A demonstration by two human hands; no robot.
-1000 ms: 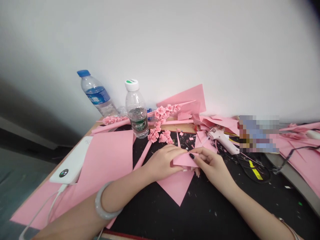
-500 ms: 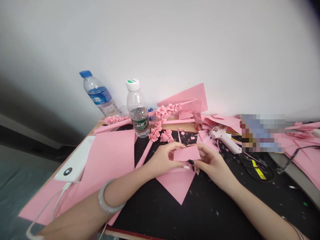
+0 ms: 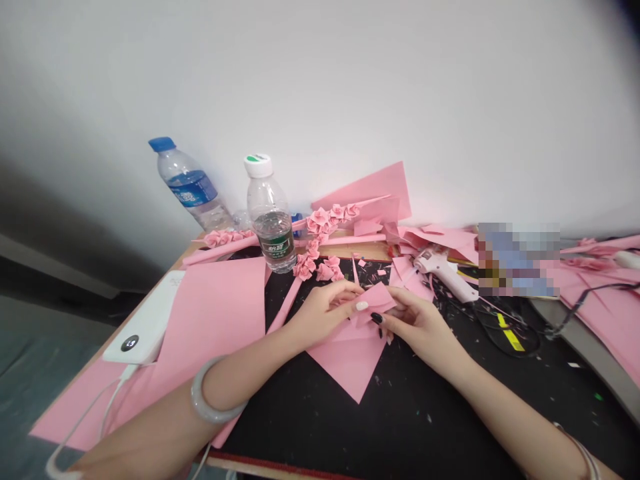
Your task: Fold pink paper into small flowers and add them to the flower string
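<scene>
A small piece of folded pink paper (image 3: 377,298) is held between my two hands above the black mat. My left hand (image 3: 327,310) pinches its left side, the thumb with a white nail lying across the front. On the right edge, the thumb and fingers of my right hand (image 3: 413,320) are closed on it; a dark thumbnail shows. Beneath them lies a larger pink sheet (image 3: 353,373), one corner pointing toward me. Just behind my left hand are pink paper flowers (image 3: 313,257) on a rolled paper stem (image 3: 286,308).
Two plastic bottles, one green-labelled (image 3: 273,227) and one blue-capped (image 3: 187,183), stand at the back left. A white power bank (image 3: 145,327) with a cable rests on pink sheets (image 3: 220,313). To the right lie a glue gun (image 3: 447,273), black cables and paper scraps.
The pink piece has turned from a flat, level strip to a tilted one with its fold showing. My left thumb has moved up onto its front. The whole view has shifted slightly.
</scene>
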